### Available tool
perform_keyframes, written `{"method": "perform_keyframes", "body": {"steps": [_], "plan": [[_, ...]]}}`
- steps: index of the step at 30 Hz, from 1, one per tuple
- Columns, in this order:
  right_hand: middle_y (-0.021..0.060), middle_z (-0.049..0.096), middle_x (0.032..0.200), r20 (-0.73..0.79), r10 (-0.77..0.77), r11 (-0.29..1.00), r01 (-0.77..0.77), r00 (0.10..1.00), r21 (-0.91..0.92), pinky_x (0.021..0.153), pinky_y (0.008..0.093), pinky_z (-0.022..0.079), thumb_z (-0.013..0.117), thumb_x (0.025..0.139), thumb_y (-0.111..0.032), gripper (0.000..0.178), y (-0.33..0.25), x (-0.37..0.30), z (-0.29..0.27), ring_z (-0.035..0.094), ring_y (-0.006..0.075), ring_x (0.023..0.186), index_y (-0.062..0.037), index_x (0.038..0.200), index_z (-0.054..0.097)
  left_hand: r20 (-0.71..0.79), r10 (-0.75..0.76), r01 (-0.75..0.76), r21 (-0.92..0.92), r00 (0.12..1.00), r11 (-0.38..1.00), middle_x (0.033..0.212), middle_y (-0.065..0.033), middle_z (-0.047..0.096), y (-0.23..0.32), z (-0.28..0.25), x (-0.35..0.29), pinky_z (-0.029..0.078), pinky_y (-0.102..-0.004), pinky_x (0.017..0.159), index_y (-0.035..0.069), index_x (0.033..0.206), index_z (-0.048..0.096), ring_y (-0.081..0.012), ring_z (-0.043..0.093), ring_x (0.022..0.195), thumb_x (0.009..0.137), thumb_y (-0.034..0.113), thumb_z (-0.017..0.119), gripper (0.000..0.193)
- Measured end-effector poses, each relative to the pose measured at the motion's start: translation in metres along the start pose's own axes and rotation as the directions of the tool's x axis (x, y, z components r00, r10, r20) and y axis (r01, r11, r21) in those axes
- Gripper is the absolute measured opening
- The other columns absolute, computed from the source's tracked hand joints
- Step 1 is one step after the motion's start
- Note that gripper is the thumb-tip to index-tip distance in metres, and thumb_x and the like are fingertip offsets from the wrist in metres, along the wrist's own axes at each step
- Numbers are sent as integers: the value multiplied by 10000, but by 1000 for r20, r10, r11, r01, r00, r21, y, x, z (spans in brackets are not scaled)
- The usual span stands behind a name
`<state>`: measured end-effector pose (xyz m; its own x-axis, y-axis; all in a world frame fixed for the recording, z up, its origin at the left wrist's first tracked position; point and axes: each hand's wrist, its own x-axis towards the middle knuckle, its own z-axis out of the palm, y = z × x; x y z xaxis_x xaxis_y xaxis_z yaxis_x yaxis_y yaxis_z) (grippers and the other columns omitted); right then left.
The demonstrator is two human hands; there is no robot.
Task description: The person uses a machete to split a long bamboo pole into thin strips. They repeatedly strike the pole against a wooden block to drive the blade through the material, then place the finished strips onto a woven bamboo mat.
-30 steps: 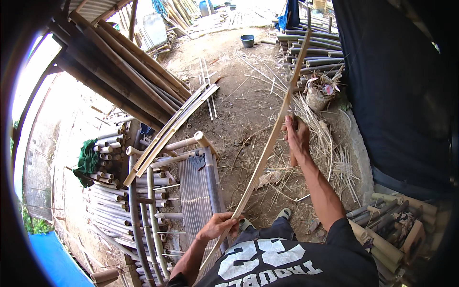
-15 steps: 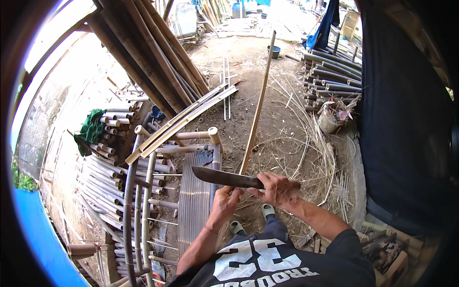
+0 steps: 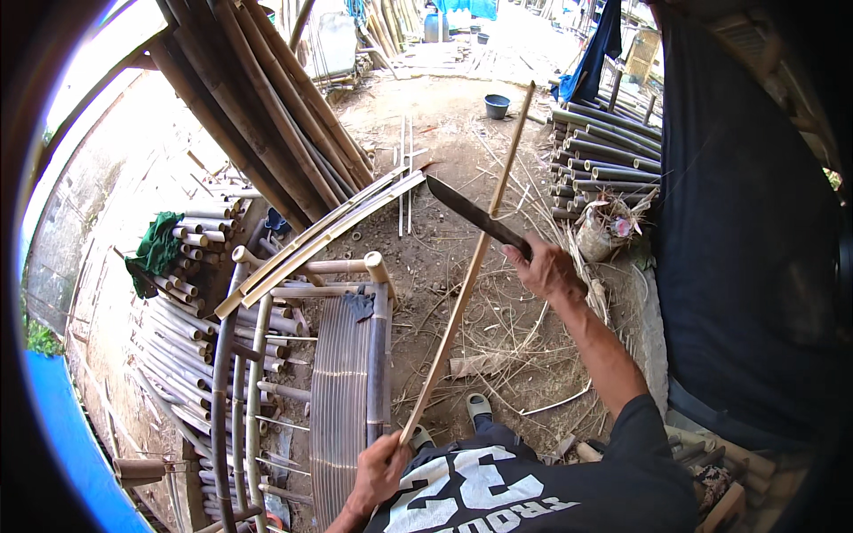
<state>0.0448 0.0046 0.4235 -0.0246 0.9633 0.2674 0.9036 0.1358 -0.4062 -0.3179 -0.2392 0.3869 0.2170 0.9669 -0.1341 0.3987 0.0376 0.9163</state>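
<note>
My left hand (image 3: 378, 471) is closed round the near end of the strip (image 3: 466, 266), low against my body; the strip runs up and away from that grip, its far end out over the dirt near the bucket (image 3: 497, 106). My right hand (image 3: 549, 271) is clamped on the handle of the knife (image 3: 475, 218), just right of the strip about halfway up its length from the left grip. The blade points up-left from the right grip and crosses the strip just above that hand; I can't tell whether the edge is touching the bamboo or just in front of it. Progress, as I judge it: the strip looks already slim and fairly even along what I can see, with no fresh split or hanging shaving visible, so I'd call it mid-trim, upper half under the blade, lower half toward my left hand not yet reached. Loose slivers (image 3: 533, 355) litter the ground under the right grip, which reads as waste from this work. Left of my left hand, finished-looking strips lie across the rack (image 3: 342, 391); beyond it a pole stack (image 3: 191, 311). More poles (image 3: 604, 155) sit past the right hand.
</note>
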Motion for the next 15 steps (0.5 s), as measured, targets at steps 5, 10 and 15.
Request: {"method": "perform_keyframes", "body": {"steps": [5,10,15], "plan": [[42,574,601,-18,-222,973,223,975,67,369,357,443,353,943,-672,640,-11,-16,10,540,188,441,-84,843,585,-115,31,-22,77,993,997,686,-115,534,-15,3,-7,432,-325,556,-9,1039,666,-209,539,594,901,83,612,175],[66,610,620,-89,-171,985,173,981,14,367,361,459,470,941,-598,530,24,5,4,534,193,432,-99,936,650,-93,96,-80,167,991,983,695,-130,575,-11,0,-19,462,-339,556,6,1047,669,-252,591,599,866,58,633,192],[96,590,615,-138,-410,902,377,902,-212,409,364,492,490,951,-538,489,13,-2,-5,595,189,497,-68,861,588,-103,86,-61,226,991,972,703,-137,599,-17,-3,-25,480,-346,558,12,1032,676,-288,623,612,850,50,634,191]]}}
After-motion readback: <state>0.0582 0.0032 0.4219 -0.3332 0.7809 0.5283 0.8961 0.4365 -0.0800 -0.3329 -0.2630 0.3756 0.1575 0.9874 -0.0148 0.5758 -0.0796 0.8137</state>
